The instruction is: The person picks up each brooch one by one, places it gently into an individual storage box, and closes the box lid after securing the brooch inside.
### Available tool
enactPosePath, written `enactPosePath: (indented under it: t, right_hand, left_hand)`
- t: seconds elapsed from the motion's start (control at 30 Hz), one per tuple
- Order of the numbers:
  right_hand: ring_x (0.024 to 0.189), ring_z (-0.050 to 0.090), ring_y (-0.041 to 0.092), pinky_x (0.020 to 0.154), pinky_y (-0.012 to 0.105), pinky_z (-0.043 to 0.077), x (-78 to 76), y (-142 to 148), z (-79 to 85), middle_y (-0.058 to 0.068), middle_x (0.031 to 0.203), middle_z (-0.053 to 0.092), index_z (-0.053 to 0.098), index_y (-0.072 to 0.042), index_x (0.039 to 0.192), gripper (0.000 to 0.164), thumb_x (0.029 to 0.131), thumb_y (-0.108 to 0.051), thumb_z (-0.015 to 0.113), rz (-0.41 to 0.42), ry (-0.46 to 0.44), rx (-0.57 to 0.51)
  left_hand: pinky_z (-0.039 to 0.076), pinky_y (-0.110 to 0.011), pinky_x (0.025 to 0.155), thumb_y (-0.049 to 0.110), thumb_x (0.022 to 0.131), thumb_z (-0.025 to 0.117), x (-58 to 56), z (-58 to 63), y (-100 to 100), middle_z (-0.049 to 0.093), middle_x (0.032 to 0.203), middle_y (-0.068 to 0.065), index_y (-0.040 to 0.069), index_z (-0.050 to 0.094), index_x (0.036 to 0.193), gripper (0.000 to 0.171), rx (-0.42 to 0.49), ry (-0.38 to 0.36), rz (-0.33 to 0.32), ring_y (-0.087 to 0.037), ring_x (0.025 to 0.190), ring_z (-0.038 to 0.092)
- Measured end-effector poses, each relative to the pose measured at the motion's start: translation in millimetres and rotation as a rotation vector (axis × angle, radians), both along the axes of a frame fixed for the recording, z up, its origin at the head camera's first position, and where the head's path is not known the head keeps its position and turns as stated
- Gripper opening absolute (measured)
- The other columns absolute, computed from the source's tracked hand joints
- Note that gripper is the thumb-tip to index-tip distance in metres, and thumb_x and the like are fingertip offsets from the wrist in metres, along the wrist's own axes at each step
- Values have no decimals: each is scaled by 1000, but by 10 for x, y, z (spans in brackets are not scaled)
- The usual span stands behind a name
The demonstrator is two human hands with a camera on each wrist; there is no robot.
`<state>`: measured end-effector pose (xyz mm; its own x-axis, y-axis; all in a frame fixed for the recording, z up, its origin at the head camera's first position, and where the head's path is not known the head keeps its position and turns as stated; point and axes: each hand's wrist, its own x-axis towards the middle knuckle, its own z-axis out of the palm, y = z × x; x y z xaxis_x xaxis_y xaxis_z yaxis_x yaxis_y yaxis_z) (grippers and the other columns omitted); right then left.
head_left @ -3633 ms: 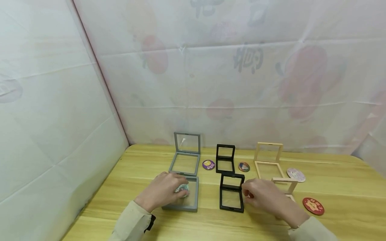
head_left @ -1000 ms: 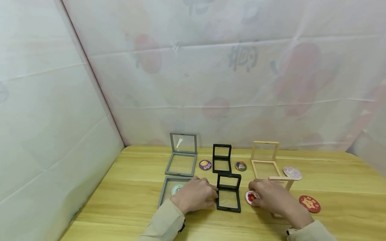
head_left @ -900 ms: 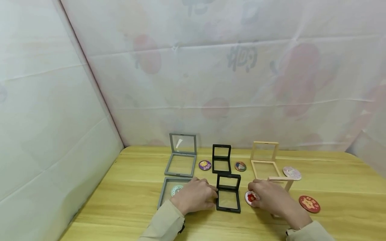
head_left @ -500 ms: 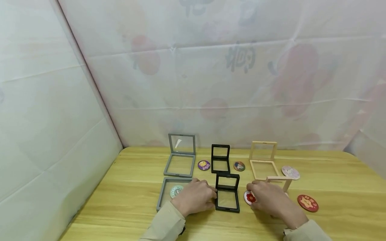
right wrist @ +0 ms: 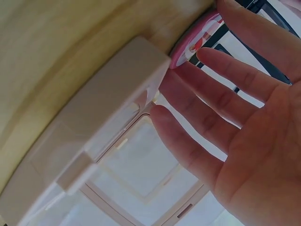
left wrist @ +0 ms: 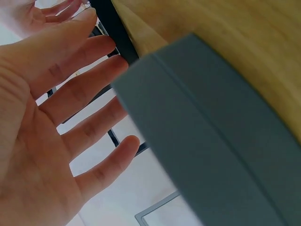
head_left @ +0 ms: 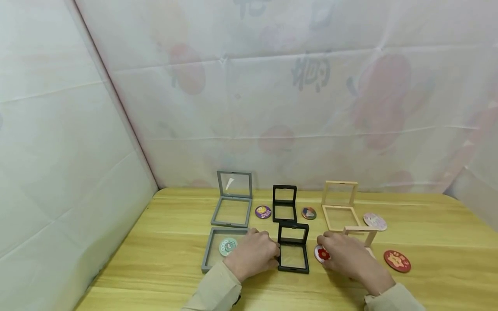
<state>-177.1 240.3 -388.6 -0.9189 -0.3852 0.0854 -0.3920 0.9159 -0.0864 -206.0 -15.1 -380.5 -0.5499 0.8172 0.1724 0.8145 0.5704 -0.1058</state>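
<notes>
In the head view my left hand (head_left: 253, 252) lies over the right side of the near grey frame (head_left: 210, 248), its fingertips at the left edge of the near black frame (head_left: 305, 259). The left wrist view shows these fingers spread and nearly straight beside the black rim (left wrist: 120, 33). A mint-green round badge (head_left: 228, 246) lies inside the grey frame. My right hand (head_left: 348, 255) is at a white round badge with a red flower (head_left: 321, 254), partly covering it. Its fingers look extended in the right wrist view, next to the badge's pink rim (right wrist: 195, 42); firm contact cannot be told.
Behind stand an unfolded grey frame (head_left: 250, 211), a small black one (head_left: 294, 211) and a beige one (head_left: 327, 218). Between and beside them lie purple (head_left: 263, 211), multicoloured (head_left: 309, 213) and pale lilac (head_left: 375, 221) badges. A near beige frame (head_left: 371, 237) and red badge (head_left: 397, 261) are at right.
Since the oldest frame, my left hand has left the green badge, now in the grey frame, and moved right to the black frame. The flower badge has come into view. Lately both hands stay nearly still.
</notes>
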Motion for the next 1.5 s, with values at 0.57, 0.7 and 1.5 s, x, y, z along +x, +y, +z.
enactPosePath:
  t: [0.57,0.7,1.5]
  right_hand:
    - [74,58,12,58,35,51,-3,0,-16,-3,89,61,68,-12,95,34,72,-20,92,37,38,1]
    - [76,60,14,59,36,52,-10,-4,-4,-1,90,62,68,-12,96,34,73,-20,91,42,33,0]
    - [76,60,11,62,33,52,4,24,132,-1,96,66,70,-11,100,33,75,-22,90,137,76,-83]
  left_hand:
    - [53,-32,82,49,77,83,7,-25,16,73,78,16,27,81,84,23,-4,15,25,-2,74,63]
    - [53,-32,82,48,76,83,3,-30,20,73,78,15,27,81,84,23,-1,10,30,-1,73,63]
    - [52,-28,76,45,78,83,14,-37,41,71,72,15,25,80,81,21,4,-38,33,4,59,56]
